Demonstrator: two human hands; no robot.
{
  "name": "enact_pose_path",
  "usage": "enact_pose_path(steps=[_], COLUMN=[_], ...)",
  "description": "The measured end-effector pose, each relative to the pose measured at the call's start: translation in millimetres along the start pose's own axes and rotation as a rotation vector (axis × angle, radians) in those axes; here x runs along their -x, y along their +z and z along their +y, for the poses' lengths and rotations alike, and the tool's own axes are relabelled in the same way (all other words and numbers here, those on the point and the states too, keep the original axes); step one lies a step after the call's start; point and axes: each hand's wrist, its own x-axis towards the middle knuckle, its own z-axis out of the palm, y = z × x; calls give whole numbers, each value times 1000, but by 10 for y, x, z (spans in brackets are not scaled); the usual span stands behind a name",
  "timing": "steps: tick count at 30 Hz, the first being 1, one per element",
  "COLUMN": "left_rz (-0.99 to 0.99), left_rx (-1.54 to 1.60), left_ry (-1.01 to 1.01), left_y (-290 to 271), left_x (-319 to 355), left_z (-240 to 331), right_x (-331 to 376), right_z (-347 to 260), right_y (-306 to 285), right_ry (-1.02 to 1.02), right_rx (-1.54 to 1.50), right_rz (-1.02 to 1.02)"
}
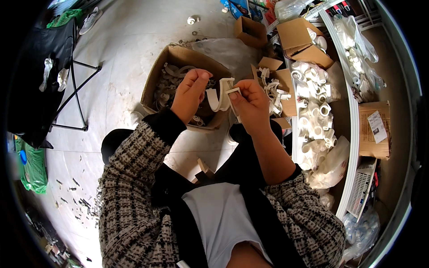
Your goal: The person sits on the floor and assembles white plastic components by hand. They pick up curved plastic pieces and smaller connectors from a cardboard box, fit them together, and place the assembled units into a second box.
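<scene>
A white, U-shaped plastic pipe clip (217, 101) hangs in front of me, its curved strap bowed downward. My right hand (252, 105) is closed on its flat end, the thumb pressing a pale strip against the fingers. To its left my left hand (191, 94) is raised with thumb and fingers pinched together; whatever lies between them, if anything, is too small to make out. Below both hands stands an open cardboard box (154, 67) with many loose pale and grey fittings inside, partly hidden by my left hand.
Beside my right hand is a smaller box (288, 85) of white clips. White shelving (346, 147) along the right holds bagged white pipe fittings (315, 120) and cartons. A black folding chair (42, 80) stands at the left, and small dark pieces (82, 203) lie scattered on the floor.
</scene>
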Motion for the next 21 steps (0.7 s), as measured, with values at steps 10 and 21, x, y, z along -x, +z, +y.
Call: enact_pose_path(steps=[10,21], left_rz=[-221,-226], left_rx=[-221,-91], left_ry=[194,91], left_y=[140,202], left_x=[51,65], left_z=[-43,-57], right_x=[-14,-69], right_z=[100,57], right_y=[11,-117], right_ry=[146,277], right_rx=[12,-93], right_rz=[122,-16])
